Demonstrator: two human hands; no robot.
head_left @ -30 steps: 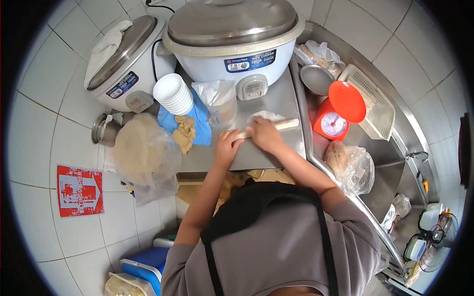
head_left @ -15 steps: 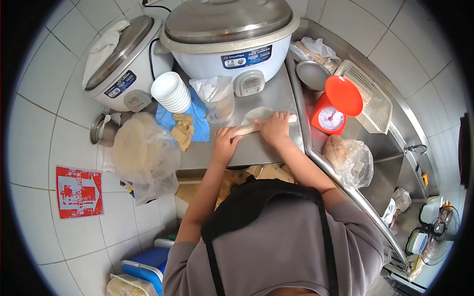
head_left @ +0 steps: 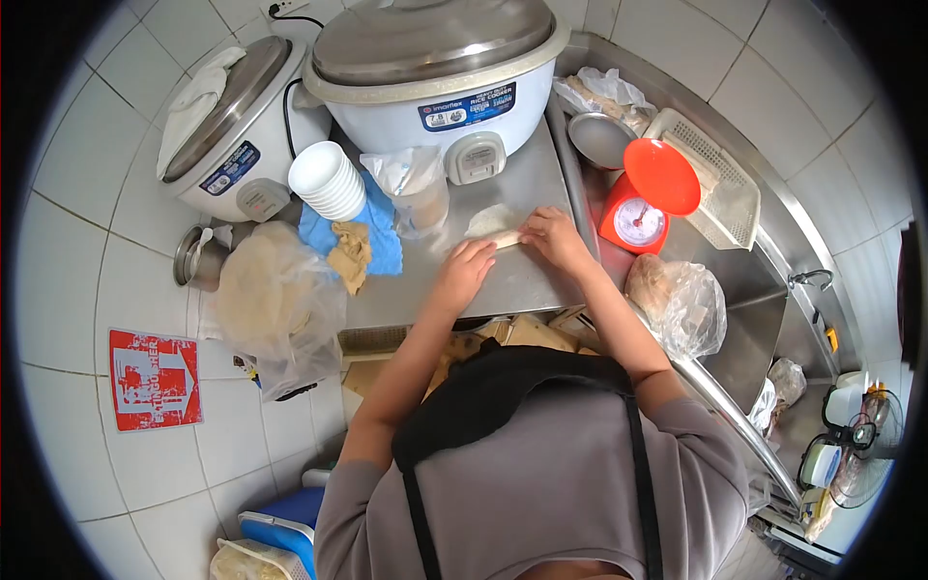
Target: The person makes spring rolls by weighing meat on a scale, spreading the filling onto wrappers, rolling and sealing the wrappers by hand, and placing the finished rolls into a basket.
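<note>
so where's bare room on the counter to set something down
Bare counter shows between the tan cloth and left hand, and between the right hand and the large rice cooker. The left end is crowded: white cups, blue cloth, plastic bag.

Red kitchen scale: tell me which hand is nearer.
Right. The right hand is left of the red kitchen scale, apart from it; the left hand is farther left.

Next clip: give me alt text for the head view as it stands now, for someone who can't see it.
A person's left hand and right hand hold a pale rod on a steel counter, a flat whitish sheet just beyond it. Two rice cookers and stacked white cups stand farther back; a red scale is at right.
</note>
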